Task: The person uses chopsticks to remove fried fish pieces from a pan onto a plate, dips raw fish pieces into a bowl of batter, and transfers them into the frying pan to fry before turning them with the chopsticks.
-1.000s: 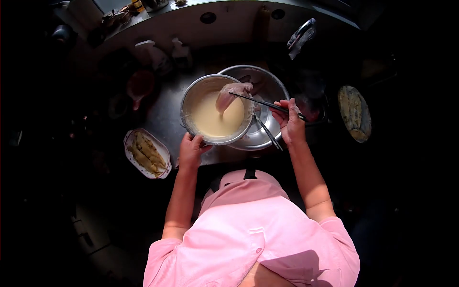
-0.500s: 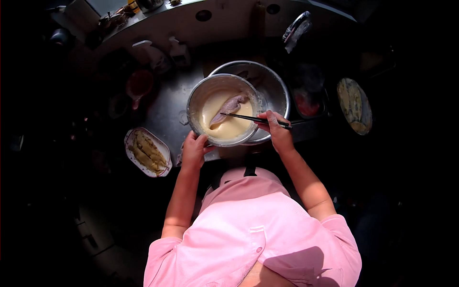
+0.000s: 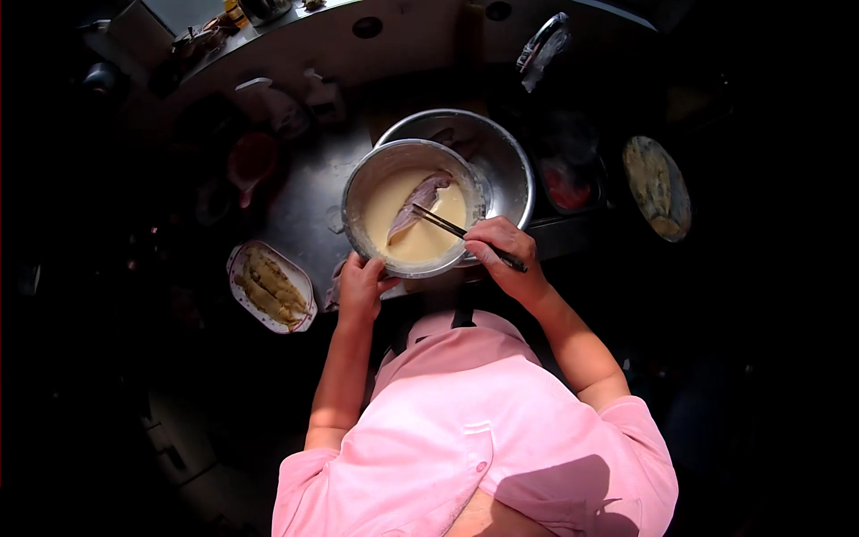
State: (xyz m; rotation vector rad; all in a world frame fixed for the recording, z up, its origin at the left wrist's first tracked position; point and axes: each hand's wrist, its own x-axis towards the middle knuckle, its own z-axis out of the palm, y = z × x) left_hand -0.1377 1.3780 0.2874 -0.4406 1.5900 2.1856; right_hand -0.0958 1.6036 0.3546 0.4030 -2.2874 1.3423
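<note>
My left hand (image 3: pixel 361 283) grips the near left rim of a metal bowl (image 3: pixel 356 208), fingers closed on its edge. Pale yellow batter (image 3: pixel 379 199) fills the bottom of this bowl. A pinkish piece of raw fish (image 3: pixel 418 204) lies partly in the batter. In my right hand (image 3: pixel 506 253) is a pair of dark chopsticks (image 3: pixel 452 228), with the fingers wrapped round them. Their tips touch the middle of the fish. The batter bowl overlaps a larger metal basin (image 3: pixel 511 179) behind it, where some dark pinkish pieces show in shadow.
A white dish (image 3: pixel 305 319) with browned, coated pieces stands at the left. At the right is an oval plate (image 3: pixel 677 181) of pale coated pieces. A dark pan (image 3: pixel 567 183) with something red sits right of the basin. Spray bottles (image 3: pixel 283 111) stand at the back left.
My right hand has turned and drawn toward me, so the chopsticks slope more steeply. The fish has shifted a little and lies more upright in the bowl. My left hand stays on the rim.
</note>
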